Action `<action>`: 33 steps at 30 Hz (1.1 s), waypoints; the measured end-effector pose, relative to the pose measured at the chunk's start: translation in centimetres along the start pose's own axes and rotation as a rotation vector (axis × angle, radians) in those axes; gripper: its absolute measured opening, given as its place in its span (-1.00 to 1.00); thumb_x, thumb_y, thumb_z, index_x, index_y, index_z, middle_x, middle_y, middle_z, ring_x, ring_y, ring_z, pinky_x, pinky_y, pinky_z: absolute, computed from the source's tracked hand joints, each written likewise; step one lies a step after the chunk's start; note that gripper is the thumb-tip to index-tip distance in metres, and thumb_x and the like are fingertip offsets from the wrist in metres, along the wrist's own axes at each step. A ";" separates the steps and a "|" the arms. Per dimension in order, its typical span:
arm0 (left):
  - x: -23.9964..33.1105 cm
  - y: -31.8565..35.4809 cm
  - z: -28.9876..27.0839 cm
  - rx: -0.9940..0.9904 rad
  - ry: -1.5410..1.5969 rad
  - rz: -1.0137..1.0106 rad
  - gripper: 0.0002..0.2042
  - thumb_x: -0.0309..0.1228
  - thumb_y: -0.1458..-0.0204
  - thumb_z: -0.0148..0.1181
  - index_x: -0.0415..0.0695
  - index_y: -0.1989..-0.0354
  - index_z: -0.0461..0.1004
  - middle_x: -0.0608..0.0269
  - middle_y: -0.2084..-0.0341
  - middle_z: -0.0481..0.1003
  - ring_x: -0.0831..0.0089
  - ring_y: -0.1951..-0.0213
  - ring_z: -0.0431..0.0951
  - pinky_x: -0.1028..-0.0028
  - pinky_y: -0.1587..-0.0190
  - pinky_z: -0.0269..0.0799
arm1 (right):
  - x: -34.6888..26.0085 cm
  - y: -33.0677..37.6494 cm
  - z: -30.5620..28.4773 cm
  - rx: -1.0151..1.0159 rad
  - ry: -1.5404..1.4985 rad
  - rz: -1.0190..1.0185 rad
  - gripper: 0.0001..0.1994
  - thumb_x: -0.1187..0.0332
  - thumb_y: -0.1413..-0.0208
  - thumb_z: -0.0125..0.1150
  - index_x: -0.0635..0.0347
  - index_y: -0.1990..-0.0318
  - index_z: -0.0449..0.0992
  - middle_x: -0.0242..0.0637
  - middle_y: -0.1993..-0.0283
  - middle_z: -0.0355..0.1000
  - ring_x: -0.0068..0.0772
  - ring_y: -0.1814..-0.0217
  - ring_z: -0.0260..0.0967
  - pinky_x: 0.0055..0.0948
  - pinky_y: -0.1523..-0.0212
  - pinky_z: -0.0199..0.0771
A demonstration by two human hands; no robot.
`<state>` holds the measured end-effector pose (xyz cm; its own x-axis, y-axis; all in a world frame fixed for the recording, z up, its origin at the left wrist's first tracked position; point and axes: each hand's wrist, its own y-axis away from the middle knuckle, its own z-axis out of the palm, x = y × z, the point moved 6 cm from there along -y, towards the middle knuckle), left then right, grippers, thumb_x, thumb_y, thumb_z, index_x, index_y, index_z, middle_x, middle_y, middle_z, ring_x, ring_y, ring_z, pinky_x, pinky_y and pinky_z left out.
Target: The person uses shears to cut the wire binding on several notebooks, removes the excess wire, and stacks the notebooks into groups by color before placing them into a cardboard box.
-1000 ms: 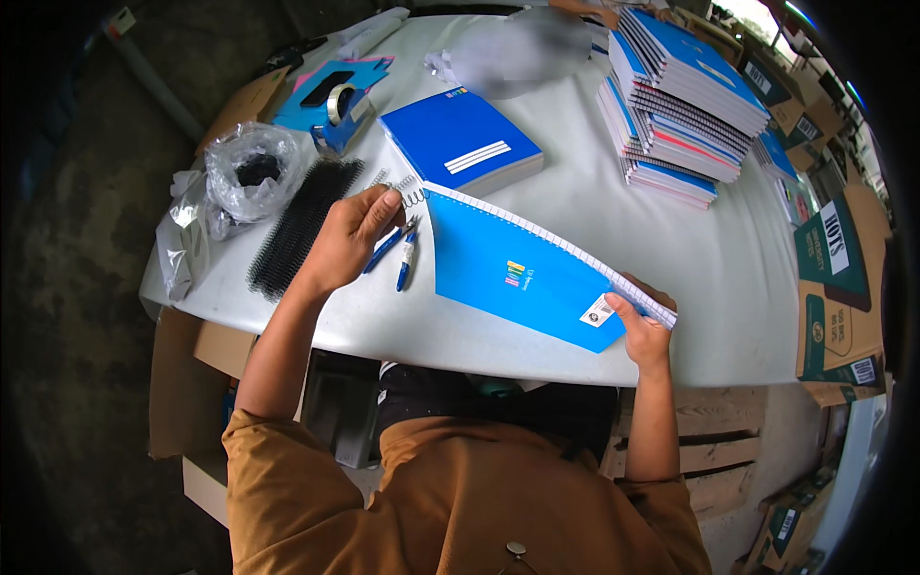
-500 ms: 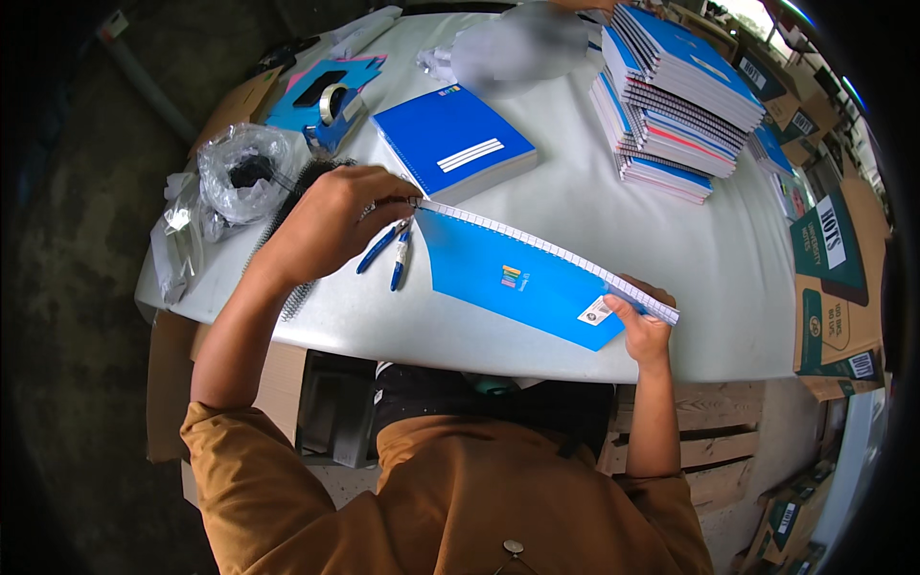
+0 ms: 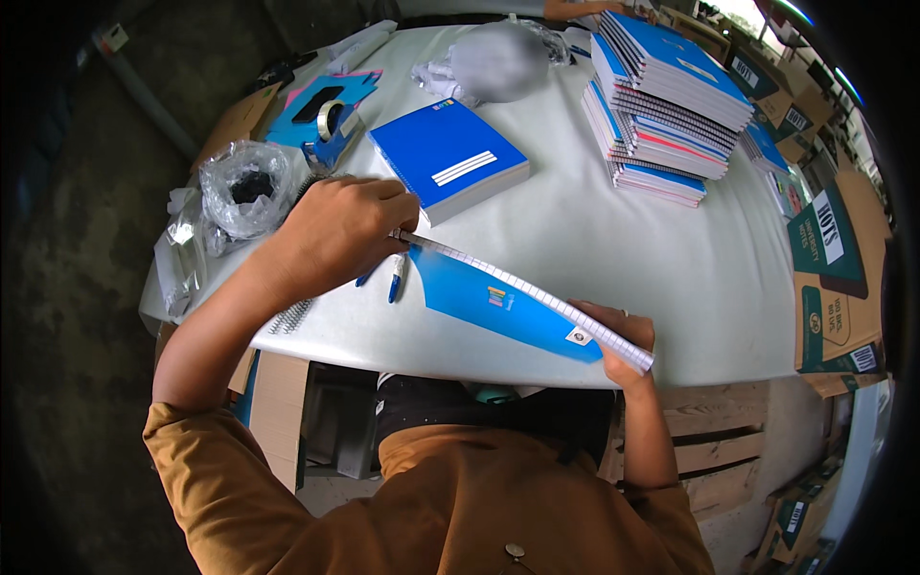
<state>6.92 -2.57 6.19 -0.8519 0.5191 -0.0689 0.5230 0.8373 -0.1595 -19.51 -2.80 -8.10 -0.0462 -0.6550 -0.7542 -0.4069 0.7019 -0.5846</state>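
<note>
Notebook (image 3: 465,292) sits in right hand (image 3: 626,329), other end seemingly touching left hand (image 3: 347,228).

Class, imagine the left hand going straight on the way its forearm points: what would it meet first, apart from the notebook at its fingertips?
Probably the thick dark-blue book, just ahead of the left hand, though the hand's height is unclear and it might pass above.

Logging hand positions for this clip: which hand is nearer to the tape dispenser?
Left. The left hand is on the near side of the tape dispenser; the right hand, holding the light-blue notebook, is farther off to its right.
</note>
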 end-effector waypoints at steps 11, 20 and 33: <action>0.2 1.5 0.0 0.202 -0.048 0.041 -0.69 -0.43 0.25 0.35 -0.16 0.29 0.46 0.18 0.29 0.45 0.23 0.16 0.45 0.31 0.15 0.42 | -0.6 0.5 0.8 0.018 -0.010 -0.101 -0.48 0.01 -0.08 0.16 0.39 0.09 0.51 0.04 0.09 0.48 -0.17 0.08 0.50 -0.35 0.07 0.52; 0.9 6.8 15.0 0.567 0.089 -0.001 0.11 0.41 0.27 0.02 -0.32 -0.28 -0.06 -0.27 -0.31 -0.17 -0.24 -0.33 -0.19 -0.26 -0.22 -0.50 | -1.8 0.6 2.1 0.078 0.020 -0.093 -0.72 0.51 0.11 0.29 0.28 0.16 0.56 -0.04 0.16 0.52 -0.23 0.12 0.53 -0.45 0.08 0.53; -2.0 9.2 15.9 0.859 0.177 0.147 0.07 0.44 0.25 -0.02 -0.33 -0.23 0.10 -0.28 -0.08 0.27 -0.22 -0.18 0.16 -0.19 -0.25 -0.56 | -3.2 0.5 4.0 0.066 0.087 -0.324 -0.71 0.50 0.15 0.32 0.31 0.18 0.57 -0.02 0.21 0.53 -0.25 0.23 0.56 -0.47 0.20 0.56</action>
<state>13.01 1.41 -10.78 -0.7240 0.6898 -0.0054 0.3673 0.3789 -0.8494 -15.96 0.75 -7.22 -0.0033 -0.8665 -0.4992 -0.3534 0.4680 -0.8100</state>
